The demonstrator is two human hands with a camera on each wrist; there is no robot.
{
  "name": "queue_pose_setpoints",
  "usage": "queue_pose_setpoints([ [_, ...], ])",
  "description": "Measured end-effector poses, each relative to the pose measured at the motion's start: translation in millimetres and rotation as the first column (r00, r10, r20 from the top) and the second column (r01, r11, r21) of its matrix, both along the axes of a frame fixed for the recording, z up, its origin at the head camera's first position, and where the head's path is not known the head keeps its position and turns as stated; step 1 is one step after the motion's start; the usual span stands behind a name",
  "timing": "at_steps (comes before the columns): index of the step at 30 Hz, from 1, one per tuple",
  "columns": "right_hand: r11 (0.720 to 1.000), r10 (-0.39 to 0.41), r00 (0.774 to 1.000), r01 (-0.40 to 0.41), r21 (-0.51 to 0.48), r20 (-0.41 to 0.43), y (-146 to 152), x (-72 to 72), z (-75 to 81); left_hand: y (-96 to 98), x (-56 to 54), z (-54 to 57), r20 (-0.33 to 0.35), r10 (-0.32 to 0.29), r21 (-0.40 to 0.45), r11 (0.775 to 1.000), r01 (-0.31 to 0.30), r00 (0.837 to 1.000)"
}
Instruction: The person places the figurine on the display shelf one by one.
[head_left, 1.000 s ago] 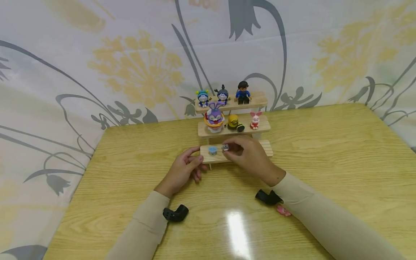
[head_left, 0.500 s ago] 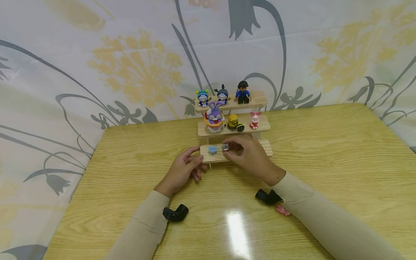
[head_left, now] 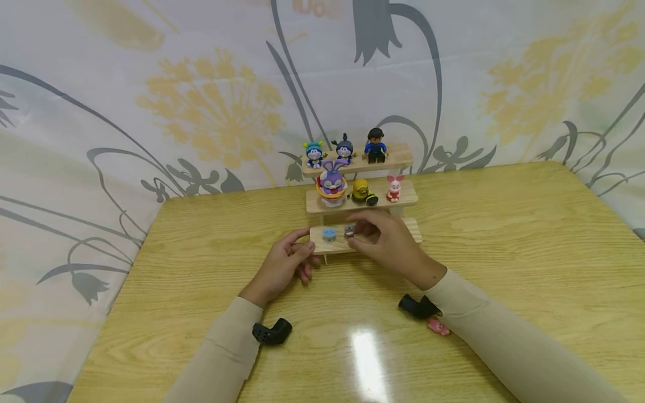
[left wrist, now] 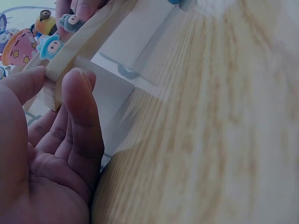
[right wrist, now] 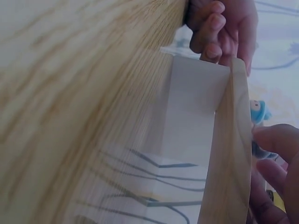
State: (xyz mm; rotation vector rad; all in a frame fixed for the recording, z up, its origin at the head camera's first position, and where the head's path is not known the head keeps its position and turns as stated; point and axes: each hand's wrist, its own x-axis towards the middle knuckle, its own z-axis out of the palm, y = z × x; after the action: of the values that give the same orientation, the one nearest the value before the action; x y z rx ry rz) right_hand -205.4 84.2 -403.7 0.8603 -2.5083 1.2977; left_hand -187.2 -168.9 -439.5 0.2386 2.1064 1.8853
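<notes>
In the head view a three-tier wooden display stand (head_left: 398, 201) stands on the table. My left hand (head_left: 282, 266) pinches the left end of its lowest shelf (head_left: 332, 246), thumb at the front corner. On that shelf sits a small light-blue figurine (head_left: 329, 234). Right beside it, a small grey figurine (head_left: 349, 230) is pinched between the thumb and forefinger of my right hand (head_left: 385, 243). The left wrist view shows the grey figurine (left wrist: 70, 22) at my right fingertips, close over the shelf board. In the right wrist view my fingers partly hide it.
The middle tier bears a purple rabbit figurine (head_left: 332, 182), a yellow figure (head_left: 360, 190) and a pink piglet figurine (head_left: 394, 189). Two hooded figurines and a toy man (head_left: 375, 146) occupy the top tier. A pink figurine (head_left: 438, 327) lies by my right sleeve. Patterned cloth (head_left: 201, 84) hangs behind.
My right hand has shifted very slightly to the right at the wrist, its fingertips still at the grey figurine. My left hand stays on the shelf's end.
</notes>
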Motion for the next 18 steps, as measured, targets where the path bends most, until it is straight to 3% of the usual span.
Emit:
queue_pose_setpoints([
  [18,0.999,-0.042,0.998,0.042,-0.01,-0.043,21.0,13.2,-3.5,-0.4,0.3,-1.4,-0.001,-0.01,0.009,1.0,0.01,1.0],
])
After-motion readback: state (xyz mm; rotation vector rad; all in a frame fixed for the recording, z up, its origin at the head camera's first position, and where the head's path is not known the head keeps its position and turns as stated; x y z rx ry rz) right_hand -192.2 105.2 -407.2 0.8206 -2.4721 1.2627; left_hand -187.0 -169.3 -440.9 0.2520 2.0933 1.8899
